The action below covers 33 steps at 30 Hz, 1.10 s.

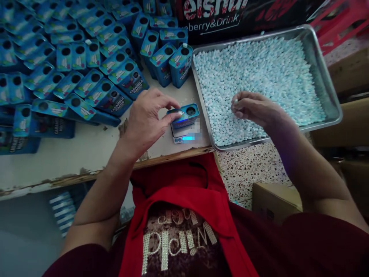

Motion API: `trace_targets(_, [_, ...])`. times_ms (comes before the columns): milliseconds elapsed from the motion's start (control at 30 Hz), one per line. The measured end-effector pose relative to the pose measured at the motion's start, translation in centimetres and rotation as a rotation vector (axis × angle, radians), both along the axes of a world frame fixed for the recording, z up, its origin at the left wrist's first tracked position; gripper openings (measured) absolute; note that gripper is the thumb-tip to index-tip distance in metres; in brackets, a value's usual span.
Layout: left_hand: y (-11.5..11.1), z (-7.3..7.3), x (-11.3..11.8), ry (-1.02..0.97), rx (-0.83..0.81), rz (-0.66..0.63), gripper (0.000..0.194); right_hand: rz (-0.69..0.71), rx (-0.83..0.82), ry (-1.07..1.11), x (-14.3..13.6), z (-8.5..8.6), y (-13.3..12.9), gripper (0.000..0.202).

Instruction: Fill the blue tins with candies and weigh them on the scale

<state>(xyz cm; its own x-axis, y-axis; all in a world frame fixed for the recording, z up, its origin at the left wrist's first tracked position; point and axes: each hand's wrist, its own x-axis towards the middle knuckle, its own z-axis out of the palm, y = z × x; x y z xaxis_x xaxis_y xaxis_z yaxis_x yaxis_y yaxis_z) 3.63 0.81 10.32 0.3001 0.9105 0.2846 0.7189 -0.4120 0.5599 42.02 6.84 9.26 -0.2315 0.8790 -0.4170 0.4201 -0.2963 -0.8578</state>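
My left hand [152,117] has its thumb and index finger closed on the left end of a blue candy tin [184,121]. A dark round hole shows in the tin's top, and a small white spot beside my thumb may be a candy or the nail. Under the tin sits a small scale [180,134] with a lit blue display. Over the metal tray [336,104], my right hand [253,109] pinches a small white candy [235,101] between its fingertips. Beneath it spreads a layer of pale blue and white candies [259,69].
Many similar blue tins [111,98] crowd the left and back of the worn white table [95,154]. A few have something white at the hole. A black printed banner [213,19] stands behind. Cardboard boxes [276,200] and a red crate [337,27] are at the right.
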Motion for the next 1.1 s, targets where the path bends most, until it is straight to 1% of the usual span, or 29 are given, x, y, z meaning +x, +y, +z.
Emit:
trace_targets(100, [0.1,0.1,0.3,0.010,0.009,-0.005,0.011,-0.066,-0.045,0.088,0.3,0.1,-0.6,0.023])
trace_targets(167, [0.2,0.3,0.8,0.018,0.001,-0.018,0.008,-0.066,-0.064,0.097,0.4,0.3,-0.8,0.025])
trace_targets(300, [0.7,0.4,2.7,0.021,0.003,-0.064,0.006,0.004,-0.065,0.187,-0.2,0.9,-0.6,0.036])
trace_targets(367, [0.9,0.4,3.4,0.014,0.025,-0.070,0.005,0.035,-0.040,0.235,-1.2,1.4,-0.4,0.039])
trace_targets(433, [0.8,0.7,3.4,-0.011,0.067,-0.038,0.004,0.077,0.005,0.246,-2.6,2.3,-0.3,0.038])
trace_targets(533, [-0.1,1.2,1.8,-0.077,0.184,0.070,0.003,0.216,0.106,0.150,-5.6,4.2,-0.2,0.031])
trace_targets(600, [-1.0,1.4,-0.2,-0.116,0.273,0.126,0.005,0.346,0.235,-0.005,-7.7,5.7,-0.2,0.024])
trace_targets(667, [-2.1,1.1,-2.2,-0.139,0.319,0.158,0.007,0.488,0.393,-0.194,-9.7,7.1,-0.1,0.014])
trace_targets(733, [-3.2,0.6,-3.9,-0.148,0.311,0.190,0.005,0.627,0.515,-0.360,-11.5,8.3,0.0,0.007])
trace_targets(800, [-4.3,0.0,-5.1,-0.157,0.302,0.225,0.004,0.737,0.572,-0.496,-13.0,9.3,-0.1,0.020])
trace_targets(867, [-5.0,-0.5,-6.0,-0.160,0.305,0.251,0.005,0.789,0.588,-0.612,-14.2,10.0,-0.3,0.033])
trace_targets(967, [-5.5,-1.1,-6.9,-0.152,0.318,0.273,0.008,0.816,0.580,-0.761,-15.6,10.6,-0.8,0.042])
trace_targets(1033, [-5.5,-1.4,-7.4,-0.147,0.327,0.279,0.009,0.817,0.594,-0.783,-15.9,10.6,-1.0,0.041])
trace_targets(1100, [-5.5,-1.6,-7.9,-0.150,0.325,0.280,0.010,0.782,0.608,-0.716,-15.5,10.5,-1.0,0.031])
